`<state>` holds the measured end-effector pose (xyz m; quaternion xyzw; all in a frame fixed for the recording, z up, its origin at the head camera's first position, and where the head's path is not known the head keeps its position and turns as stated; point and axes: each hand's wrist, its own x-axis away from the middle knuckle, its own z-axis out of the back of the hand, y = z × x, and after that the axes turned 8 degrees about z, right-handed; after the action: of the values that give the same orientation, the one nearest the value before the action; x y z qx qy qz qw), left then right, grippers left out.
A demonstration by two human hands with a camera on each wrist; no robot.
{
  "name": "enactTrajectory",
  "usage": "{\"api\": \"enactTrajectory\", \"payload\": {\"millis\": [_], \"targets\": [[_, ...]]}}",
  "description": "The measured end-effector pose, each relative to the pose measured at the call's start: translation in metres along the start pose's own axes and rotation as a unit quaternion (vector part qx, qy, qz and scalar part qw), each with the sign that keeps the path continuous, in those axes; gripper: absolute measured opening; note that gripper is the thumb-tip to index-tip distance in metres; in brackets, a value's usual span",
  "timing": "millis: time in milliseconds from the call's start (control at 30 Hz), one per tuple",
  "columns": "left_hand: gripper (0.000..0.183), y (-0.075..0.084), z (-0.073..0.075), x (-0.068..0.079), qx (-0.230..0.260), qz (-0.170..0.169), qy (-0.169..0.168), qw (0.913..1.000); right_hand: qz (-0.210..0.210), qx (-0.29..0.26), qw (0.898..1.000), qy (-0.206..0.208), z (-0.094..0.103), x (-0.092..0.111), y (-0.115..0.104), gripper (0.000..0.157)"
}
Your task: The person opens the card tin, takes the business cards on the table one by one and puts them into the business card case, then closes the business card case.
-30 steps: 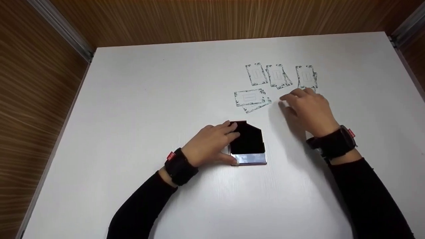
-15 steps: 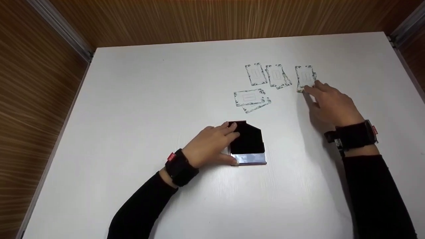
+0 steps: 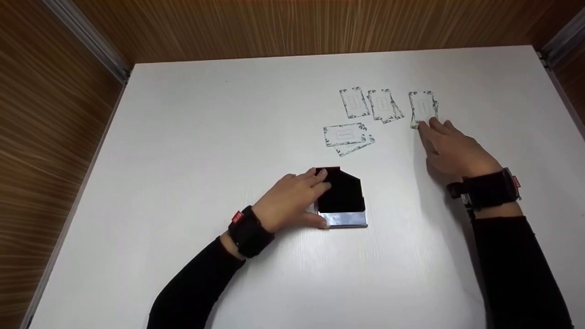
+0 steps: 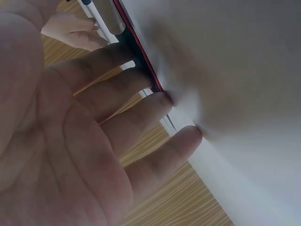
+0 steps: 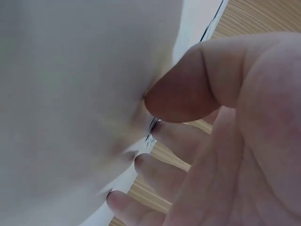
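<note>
A flat case like a business card holder [image 3: 340,194], with a black inside, a shiny silver band and a thin red edge, lies at mid-table. My left hand [image 3: 290,201] rests on its left side, fingers spread over the black part and thumb at the silver band's corner. In the left wrist view those fingers look fairly straight, and some tips touch the table. My right hand [image 3: 457,148] touches the near end of the right-hand pile of leaf-bordered white cards [image 3: 423,105]. Its thumb tip meets the tabletop in the right wrist view [image 5: 181,92].
Left of that pile lie a single card [image 3: 354,103] and overlapping cards [image 3: 381,105]. Two crossed cards [image 3: 345,134] lie nearer the case. The white table [image 3: 205,137] meets wood-grain panels [image 3: 292,27] at its back and sides.
My right hand has moved right, from beside the crossed cards onto the right-hand pile's near end, where its fingers have shifted slightly. My left hand and the case have stayed put.
</note>
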<state>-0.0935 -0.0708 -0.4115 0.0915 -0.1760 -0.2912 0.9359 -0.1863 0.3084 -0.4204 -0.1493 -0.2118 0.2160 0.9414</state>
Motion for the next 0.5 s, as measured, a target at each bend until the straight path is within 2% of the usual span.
{"api": "enactTrajectory", "payload": {"millis": [333, 500], "targets": [[0.086, 0.0, -0.0026, -0.001, -0.02, -0.008, 0.016, 0.9996, 0.005, 0.002, 1.0, 0.028, -0.0009, 0.0019, -0.0006, 0.068], [0.085, 0.0003, -0.0023, 0.0002, -0.016, -0.006, 0.011, 0.9998, 0.027, 0.021, 0.997, 0.071, -0.003, 0.003, -0.0027, 0.067]]}}
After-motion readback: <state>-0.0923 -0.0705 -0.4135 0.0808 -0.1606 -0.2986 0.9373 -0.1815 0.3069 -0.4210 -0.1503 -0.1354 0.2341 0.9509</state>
